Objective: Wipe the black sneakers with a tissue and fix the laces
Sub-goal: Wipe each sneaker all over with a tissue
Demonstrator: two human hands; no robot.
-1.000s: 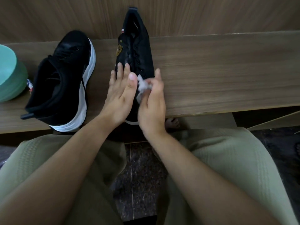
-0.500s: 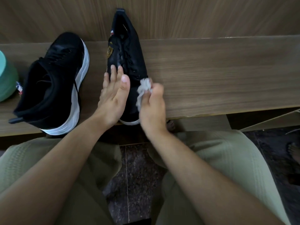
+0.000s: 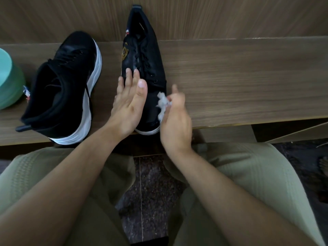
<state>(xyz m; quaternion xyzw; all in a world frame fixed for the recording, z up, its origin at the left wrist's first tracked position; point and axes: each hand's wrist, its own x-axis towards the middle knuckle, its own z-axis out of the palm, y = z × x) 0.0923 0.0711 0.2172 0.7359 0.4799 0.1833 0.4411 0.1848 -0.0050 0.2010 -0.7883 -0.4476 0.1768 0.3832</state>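
- A long wood-grain tabletop (image 3: 239,82) runs across the room in front of a seated person, with a wood-panelled wall (image 3: 213,16) rising right behind it and dark speckled floor (image 3: 150,201) showing between the person's knees.
- At the far left a teal bowl (image 3: 8,80) sits on the tabletop, cut off by the edge of view, just beside the heel of the left sneaker (image 3: 62,89).
- That sneaker, black with a thick white sole, lies near the front edge, toe pointing to the wall.
- The right sneaker (image 3: 143,55), black with a gold badge and dark laces (image 3: 142,59), lies just beside it; one end reaches up against the wall and its white-rimmed end sits at the tabletop's front edge.
- To the right of this sneaker the tabletop stretches bare wood all the way to the frame's side.
- The left hand (image 3: 129,103) lies flat on the right sneaker's left side, fingers (image 3: 128,75) straight and close together, touching the upper near the laces.
- The right hand (image 3: 175,121) is at the sneaker's right side near the front edge, its fingers curled round a crumpled white tissue (image 3: 163,103), which touches the shoe's side.
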